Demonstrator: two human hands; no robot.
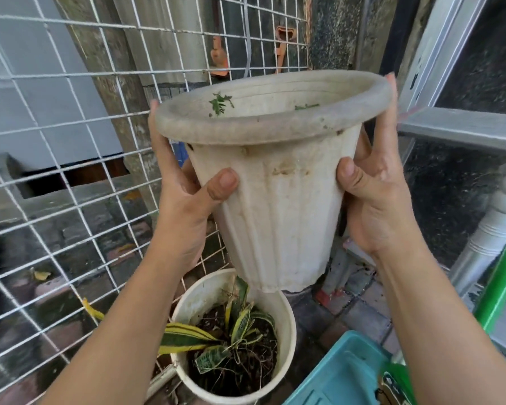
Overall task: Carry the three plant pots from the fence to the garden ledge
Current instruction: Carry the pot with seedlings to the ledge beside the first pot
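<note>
A tall, dirty white ribbed plant pot [278, 200] is up in the air at chest height, held from both sides. My left hand [184, 206] grips its left wall with the thumb on the front. My right hand [374, 194] clasps the right wall, fingers reaching up to the rim. A few small green leaves show inside its rim. Directly below on the ground stands a second white pot [199, 299] holding a yellow-edged snake plant in dark soil. Both pots are close to the white wire fence [70, 176].
The wire fence runs along the left and back, with a concrete post behind it. A teal plastic crate [342, 372] sits at the lower right, beside a green pole [500, 290] and a white pipe [497, 223]. Wet brick paving covers the ground.
</note>
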